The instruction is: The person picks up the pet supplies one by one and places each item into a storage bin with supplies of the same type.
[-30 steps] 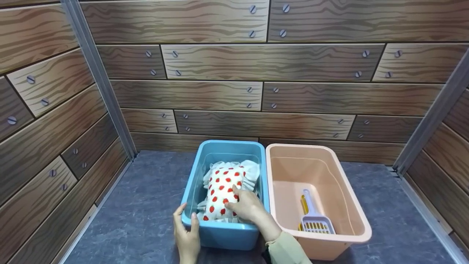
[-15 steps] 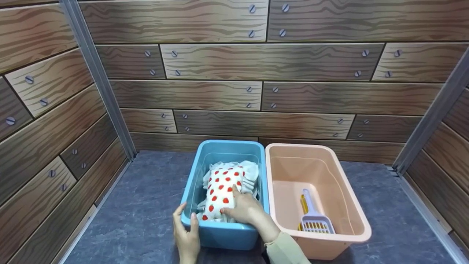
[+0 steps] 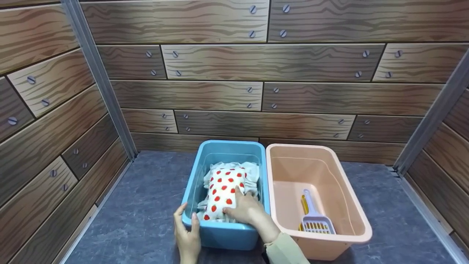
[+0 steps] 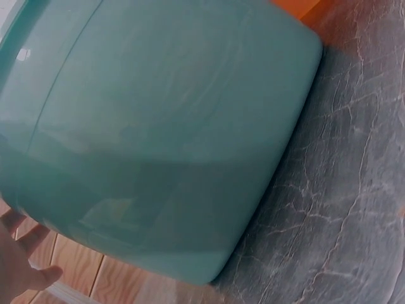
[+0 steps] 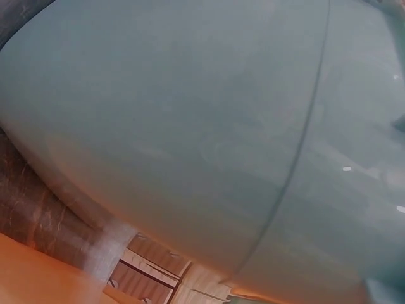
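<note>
A blue tub (image 3: 229,234) stands on the floor, holding a padded white strawberry-print cloth bundle (image 3: 221,190) with pale ruffled fabric (image 3: 251,170) around it. My left hand (image 3: 187,234) grips the tub's near left corner, thumb at the rim and fingers along the outer side. In the left wrist view, fingers of the left hand (image 4: 22,259) show beside the tub wall (image 4: 158,139). With fingers spread, my right hand (image 3: 249,209) reaches over the near rim and rests on the bundle's right side. Only the tub wall (image 5: 190,114) fills the right wrist view; that hand is hidden there.
A peach tub (image 3: 318,238) stands against the blue tub's right side. Inside it lie a lavender slotted litter scoop (image 3: 315,220) and a yellow item (image 3: 304,205) partly under it. Wood-print walls (image 3: 220,95) enclose the dark marbled floor (image 3: 146,205).
My right hand has slid slightly toward the near side and its thumb has moved left over the bundle. The ruffled fabric on the right lies lower. My left hand stays put.
</note>
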`<state>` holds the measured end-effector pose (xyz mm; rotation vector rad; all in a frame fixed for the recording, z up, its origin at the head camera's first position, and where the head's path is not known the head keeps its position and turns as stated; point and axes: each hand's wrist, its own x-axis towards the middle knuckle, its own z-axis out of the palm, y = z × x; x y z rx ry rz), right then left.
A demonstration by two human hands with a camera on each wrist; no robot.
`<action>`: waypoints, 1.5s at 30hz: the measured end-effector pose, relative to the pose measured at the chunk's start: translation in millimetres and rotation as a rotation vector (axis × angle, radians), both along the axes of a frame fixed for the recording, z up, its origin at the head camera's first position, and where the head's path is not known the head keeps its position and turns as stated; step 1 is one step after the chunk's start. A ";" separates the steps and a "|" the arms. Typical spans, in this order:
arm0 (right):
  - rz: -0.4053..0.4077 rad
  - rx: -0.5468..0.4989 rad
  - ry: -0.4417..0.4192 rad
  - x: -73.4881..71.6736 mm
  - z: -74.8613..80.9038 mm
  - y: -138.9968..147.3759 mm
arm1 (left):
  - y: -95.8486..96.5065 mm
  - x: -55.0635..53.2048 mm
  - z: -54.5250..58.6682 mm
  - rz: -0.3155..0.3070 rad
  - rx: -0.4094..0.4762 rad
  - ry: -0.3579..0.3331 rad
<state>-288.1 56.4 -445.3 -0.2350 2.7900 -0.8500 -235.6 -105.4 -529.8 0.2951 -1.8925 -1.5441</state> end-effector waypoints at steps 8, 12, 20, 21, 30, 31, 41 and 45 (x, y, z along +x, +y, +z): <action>-0.072 -0.051 0.128 5.2 -4.3 2.2 | 3.4 2.6 0.2 -0.013 -0.005 -0.028; -0.081 -0.080 0.201 5.6 -3.8 3.1 | 4.0 2.1 0.2 -0.012 -0.015 -0.034; -0.078 -0.121 0.386 6.0 -2.0 5.8 | 5.0 -0.1 0.1 -0.005 -0.028 -0.021; -0.079 -0.145 0.421 6.3 -1.5 6.1 | 5.2 -0.1 0.3 -0.006 -0.026 -0.022; 0.030 -0.210 0.610 13.8 0.0 10.3 | 3.2 2.2 2.4 -0.016 -0.015 -0.040; 0.042 -0.203 0.605 15.4 1.0 11.2 | 2.6 2.9 3.1 -0.019 -0.014 -0.048; 0.100 -0.057 0.651 33.2 11.1 22.2 | -2.7 11.5 21.7 -0.055 -0.028 -0.264; 0.099 -0.032 0.659 40.9 14.9 24.9 | -5.5 13.5 31.1 -0.065 -0.083 -0.341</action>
